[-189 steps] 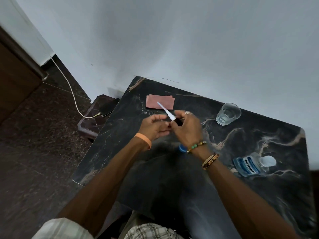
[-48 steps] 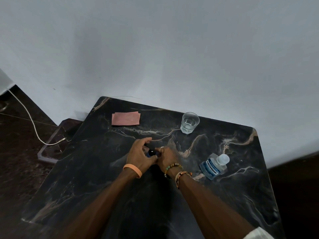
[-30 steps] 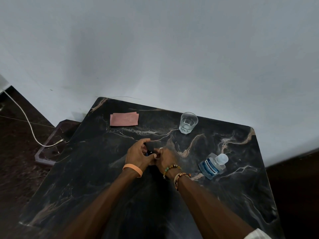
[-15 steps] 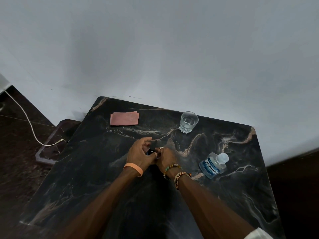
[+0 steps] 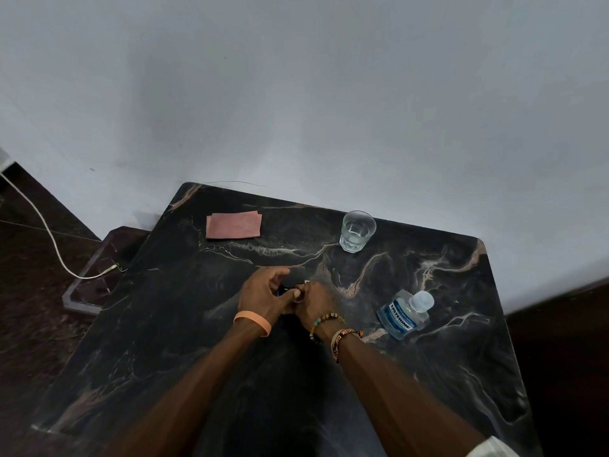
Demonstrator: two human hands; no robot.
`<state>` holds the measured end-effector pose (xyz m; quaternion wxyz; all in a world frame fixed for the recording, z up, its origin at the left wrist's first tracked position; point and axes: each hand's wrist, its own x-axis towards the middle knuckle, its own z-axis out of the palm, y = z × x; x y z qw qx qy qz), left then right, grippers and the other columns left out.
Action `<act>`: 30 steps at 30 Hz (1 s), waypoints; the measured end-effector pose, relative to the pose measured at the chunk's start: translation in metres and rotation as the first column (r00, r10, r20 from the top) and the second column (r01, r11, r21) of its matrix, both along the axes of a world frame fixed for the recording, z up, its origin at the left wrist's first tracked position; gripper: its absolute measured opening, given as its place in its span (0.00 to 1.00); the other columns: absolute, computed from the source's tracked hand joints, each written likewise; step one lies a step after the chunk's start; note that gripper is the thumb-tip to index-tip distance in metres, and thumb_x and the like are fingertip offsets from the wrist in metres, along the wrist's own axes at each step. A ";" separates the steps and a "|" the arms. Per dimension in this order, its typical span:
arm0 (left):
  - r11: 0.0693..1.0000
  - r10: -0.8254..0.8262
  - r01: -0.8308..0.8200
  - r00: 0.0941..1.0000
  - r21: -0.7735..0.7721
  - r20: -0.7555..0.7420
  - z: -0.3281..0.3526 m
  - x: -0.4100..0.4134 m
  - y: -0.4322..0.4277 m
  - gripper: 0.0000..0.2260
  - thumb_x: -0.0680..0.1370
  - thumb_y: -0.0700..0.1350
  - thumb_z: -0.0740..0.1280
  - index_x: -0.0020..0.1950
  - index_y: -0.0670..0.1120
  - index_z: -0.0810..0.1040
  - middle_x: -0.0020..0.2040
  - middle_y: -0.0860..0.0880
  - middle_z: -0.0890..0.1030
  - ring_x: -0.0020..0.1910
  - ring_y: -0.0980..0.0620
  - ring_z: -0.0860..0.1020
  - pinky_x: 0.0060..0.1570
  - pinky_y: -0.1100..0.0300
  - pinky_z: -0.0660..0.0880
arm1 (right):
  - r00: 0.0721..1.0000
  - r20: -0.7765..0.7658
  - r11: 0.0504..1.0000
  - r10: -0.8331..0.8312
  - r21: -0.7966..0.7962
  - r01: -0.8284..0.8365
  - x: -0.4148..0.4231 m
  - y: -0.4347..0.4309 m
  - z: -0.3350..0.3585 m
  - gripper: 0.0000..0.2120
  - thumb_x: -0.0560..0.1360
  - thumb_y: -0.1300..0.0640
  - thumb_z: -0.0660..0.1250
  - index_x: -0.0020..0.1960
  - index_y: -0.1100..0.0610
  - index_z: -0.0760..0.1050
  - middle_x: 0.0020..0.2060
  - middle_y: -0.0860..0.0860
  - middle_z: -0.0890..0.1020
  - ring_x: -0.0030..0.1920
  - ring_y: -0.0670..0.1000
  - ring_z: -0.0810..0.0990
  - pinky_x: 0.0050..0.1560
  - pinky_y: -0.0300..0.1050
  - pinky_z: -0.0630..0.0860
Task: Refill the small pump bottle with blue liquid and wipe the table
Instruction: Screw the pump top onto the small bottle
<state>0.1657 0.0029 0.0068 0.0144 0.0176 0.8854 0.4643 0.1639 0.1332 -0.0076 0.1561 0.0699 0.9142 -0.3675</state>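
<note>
- The small pump bottle sits at the middle of the frame, between both hands and low over the dark marbled worktop.
- Only a dark sliver with a hint of blue shows.
- The left hand curls round it, thumb pressed toward the right hand, whose grip closes on it too.
- Its pump, fill level and base are hidden by the fingers.
- The mouthwash bottle stands at right, the glass and the pink cloth above, all apart.
</note>
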 end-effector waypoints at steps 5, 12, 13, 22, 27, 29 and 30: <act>0.998 -0.041 0.040 0.998 0.042 0.036 -0.005 -0.002 -0.004 0.24 0.65 0.45 0.79 0.60 0.51 0.78 0.55 0.54 0.79 0.51 0.58 0.78 0.50 0.67 0.75 | 1.000 0.008 0.996 -0.005 -0.089 0.005 0.001 0.002 -0.003 0.10 0.68 0.58 0.75 0.48 0.49 0.81 0.37 0.44 0.82 0.38 0.42 0.79 0.37 0.34 0.74; 0.999 -0.025 0.025 0.999 -0.027 -0.029 -0.005 -0.001 -0.002 0.20 0.66 0.45 0.79 0.56 0.49 0.81 0.50 0.53 0.78 0.46 0.57 0.78 0.50 0.58 0.79 | 0.999 0.035 0.995 0.007 -0.104 -0.003 -0.002 0.002 -0.005 0.14 0.75 0.63 0.67 0.60 0.58 0.79 0.51 0.58 0.83 0.54 0.57 0.80 0.56 0.53 0.78; 1.000 -0.027 0.027 0.999 0.004 -0.019 -0.006 -0.001 -0.003 0.20 0.65 0.44 0.80 0.56 0.49 0.81 0.51 0.52 0.79 0.47 0.57 0.79 0.50 0.58 0.80 | 0.999 0.030 0.996 0.023 -0.085 -0.020 -0.003 0.002 -0.006 0.14 0.75 0.63 0.68 0.60 0.56 0.79 0.51 0.57 0.83 0.54 0.56 0.80 0.55 0.53 0.78; 0.997 -0.055 0.054 0.998 -0.046 -0.013 -0.007 -0.004 -0.008 0.21 0.63 0.44 0.81 0.54 0.50 0.82 0.47 0.56 0.78 0.44 0.61 0.78 0.51 0.59 0.79 | 0.999 0.013 0.996 0.052 -0.078 -0.050 -0.001 0.004 -0.002 0.16 0.67 0.54 0.76 0.54 0.47 0.81 0.43 0.48 0.84 0.46 0.48 0.81 0.48 0.47 0.80; 0.996 -0.083 0.083 0.996 -0.027 -0.017 -0.008 -0.002 -0.011 0.22 0.64 0.46 0.80 0.57 0.50 0.80 0.50 0.54 0.77 0.47 0.60 0.78 0.50 0.62 0.79 | 0.999 -0.009 0.997 0.051 -0.062 -0.051 0.001 0.005 -0.002 0.15 0.69 0.53 0.75 0.55 0.49 0.81 0.45 0.49 0.83 0.46 0.48 0.80 0.46 0.43 0.78; 0.994 -0.092 0.089 0.995 -0.068 -0.048 -0.007 -0.001 -0.011 0.22 0.65 0.48 0.80 0.57 0.51 0.80 0.49 0.55 0.76 0.47 0.61 0.76 0.49 0.64 0.77 | 0.999 -0.015 0.997 0.041 -0.067 -0.042 0.002 0.005 0.000 0.13 0.69 0.55 0.74 0.54 0.49 0.81 0.43 0.48 0.83 0.44 0.46 0.80 0.42 0.38 0.76; 0.994 -0.089 0.085 0.994 -0.074 -0.057 -0.006 -0.001 -0.011 0.21 0.65 0.47 0.80 0.56 0.50 0.80 0.48 0.54 0.77 0.46 0.60 0.77 0.49 0.62 0.78 | 0.999 -0.013 0.995 0.032 -0.095 -0.033 0.003 0.006 0.001 0.13 0.69 0.55 0.75 0.53 0.49 0.81 0.42 0.47 0.83 0.43 0.45 0.79 0.40 0.36 0.74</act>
